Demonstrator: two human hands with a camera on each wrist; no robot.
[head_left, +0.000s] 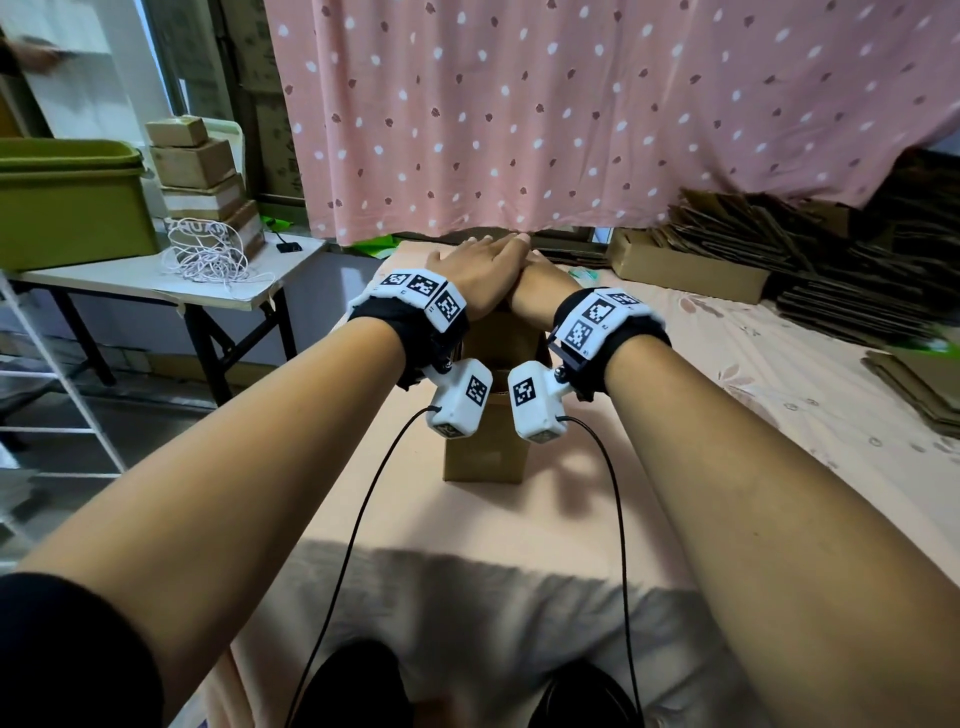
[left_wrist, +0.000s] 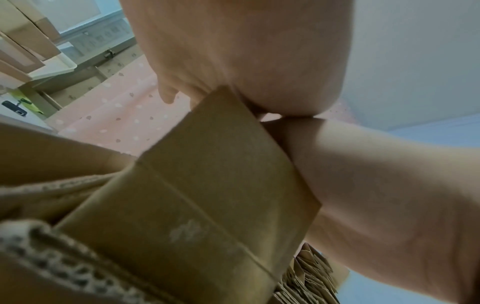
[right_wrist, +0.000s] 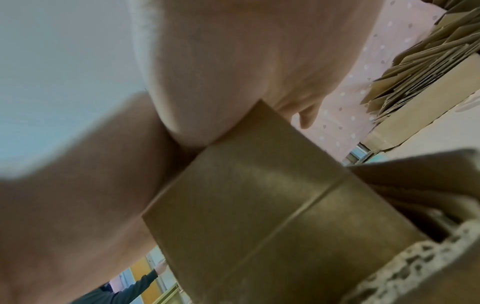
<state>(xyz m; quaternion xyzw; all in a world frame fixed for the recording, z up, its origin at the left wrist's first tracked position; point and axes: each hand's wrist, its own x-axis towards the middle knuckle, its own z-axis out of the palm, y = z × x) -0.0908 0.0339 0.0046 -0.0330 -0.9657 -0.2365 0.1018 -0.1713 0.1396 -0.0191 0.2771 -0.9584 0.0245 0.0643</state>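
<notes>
A small brown cardboard box (head_left: 485, 457) stands upright on the pink-sheeted surface (head_left: 675, 415) in front of me. My left hand (head_left: 488, 257) lies flat on its top with straight fingers, crossed over my right hand (head_left: 540, 288), which presses the top underneath it. In the left wrist view the left palm (left_wrist: 233, 51) bears down on a folded cardboard flap (left_wrist: 221, 174). In the right wrist view the right palm (right_wrist: 246, 61) rests on the same kind of flap (right_wrist: 259, 195). The box's top and most of the right hand's fingers are hidden.
A side table (head_left: 130, 280) on the left holds a green bin (head_left: 67, 208), stacked small boxes (head_left: 202, 171) and a tangle of white cord (head_left: 208, 254). A pink dotted curtain (head_left: 571, 104) hangs behind. Flattened cardboard (head_left: 831, 270) is piled on the right. Another person's arm (right_wrist: 124, 288) shows low in the right wrist view.
</notes>
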